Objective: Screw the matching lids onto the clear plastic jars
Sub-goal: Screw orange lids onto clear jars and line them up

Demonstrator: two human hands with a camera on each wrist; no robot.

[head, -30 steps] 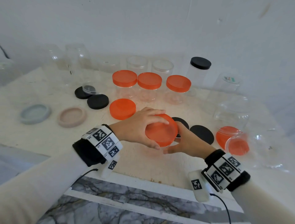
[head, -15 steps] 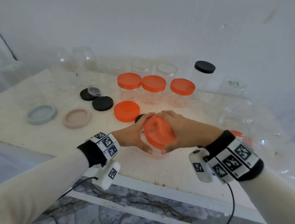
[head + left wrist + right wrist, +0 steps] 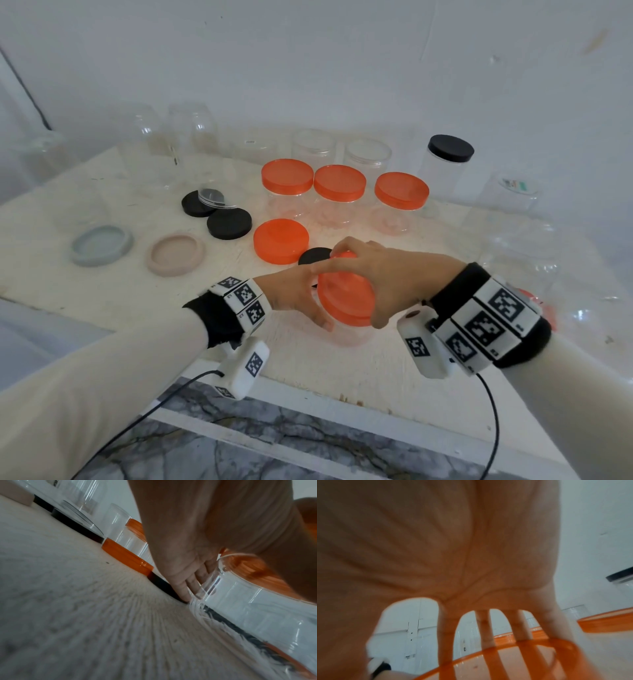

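Observation:
A clear plastic jar [image 3: 347, 330] stands near the table's front edge with an orange lid [image 3: 342, 298] on its mouth. My left hand [image 3: 301, 301] grips the jar's wall from the left, thumb at the front. In the left wrist view its fingers [image 3: 184, 588] wrap the clear jar [image 3: 257, 601] down to the tabletop. My right hand [image 3: 380, 277] arches over the lid, fingers and thumb curled round its rim. The right wrist view shows its fingers [image 3: 486, 631] spread over the orange lid [image 3: 505, 662].
Three orange-lidded jars [image 3: 339, 183] stand behind, with a loose orange lid [image 3: 281, 241] and black lids [image 3: 229, 222] in front of them. Grey [image 3: 101, 245] and beige [image 3: 176, 253] lids lie left. A black-lidded jar [image 3: 448, 161] and open clear jars line the back; more jars crowd the right.
The jar was held tilted between both hands and now stands upright. My left hand went down from the lid to the jar's wall. My right hand came up over the lid.

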